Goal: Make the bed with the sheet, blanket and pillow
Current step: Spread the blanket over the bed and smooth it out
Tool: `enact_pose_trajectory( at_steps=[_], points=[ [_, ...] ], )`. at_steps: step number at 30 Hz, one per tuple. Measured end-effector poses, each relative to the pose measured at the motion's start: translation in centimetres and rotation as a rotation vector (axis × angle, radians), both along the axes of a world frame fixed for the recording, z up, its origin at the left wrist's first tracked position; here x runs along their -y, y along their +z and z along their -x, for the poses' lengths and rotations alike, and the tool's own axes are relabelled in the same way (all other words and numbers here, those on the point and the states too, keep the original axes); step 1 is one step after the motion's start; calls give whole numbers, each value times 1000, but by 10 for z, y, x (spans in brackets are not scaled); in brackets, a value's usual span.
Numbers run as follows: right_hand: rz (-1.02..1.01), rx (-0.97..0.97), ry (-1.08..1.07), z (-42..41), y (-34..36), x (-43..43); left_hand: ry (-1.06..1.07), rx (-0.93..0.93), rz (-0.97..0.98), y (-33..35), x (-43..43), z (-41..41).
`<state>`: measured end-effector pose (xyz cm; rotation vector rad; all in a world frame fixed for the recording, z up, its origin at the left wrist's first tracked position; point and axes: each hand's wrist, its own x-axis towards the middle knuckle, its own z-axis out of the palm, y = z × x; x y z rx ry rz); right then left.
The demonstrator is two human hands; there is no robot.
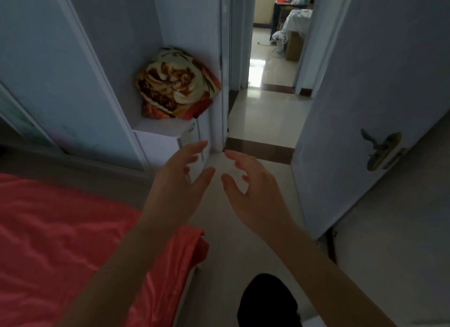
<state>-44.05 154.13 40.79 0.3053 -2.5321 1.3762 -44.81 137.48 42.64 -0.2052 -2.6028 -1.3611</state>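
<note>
The bed fills the lower left, covered by a coral-red sheet [60,229] that lies rumpled across it, with one corner bunched at the edge nearest the floor. On the right an open pale door [365,83] stands swung inward, and beside it the glossy tiled floor [258,122] runs from the bedside out through the doorway into a brighter room. In the far corner, against the wall just left of the doorway, a bundled blanket [175,83] with an orange, brown and cream flower pattern sits on top of a white bedside cabinet [158,136]. Both hands reach forward over the floor toward that corner, holding nothing: the left hand [175,185] and right hand [255,192] are side by side, slightly apart, with fingers spread and loosely bent. A brass handle [382,151] is on the door's edge.
</note>
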Motion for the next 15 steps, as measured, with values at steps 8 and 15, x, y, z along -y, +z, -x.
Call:
enact_pose_trajectory(
  at_steps=[8, 15],
  points=[
    [-25, -30, 200, 152, 3, 24, 200, -37, -19, -8, 18, 113],
    [-87, -25, 564, 305, 8, 48, 576, -68, 0, -4, 22, 212]
  ],
)
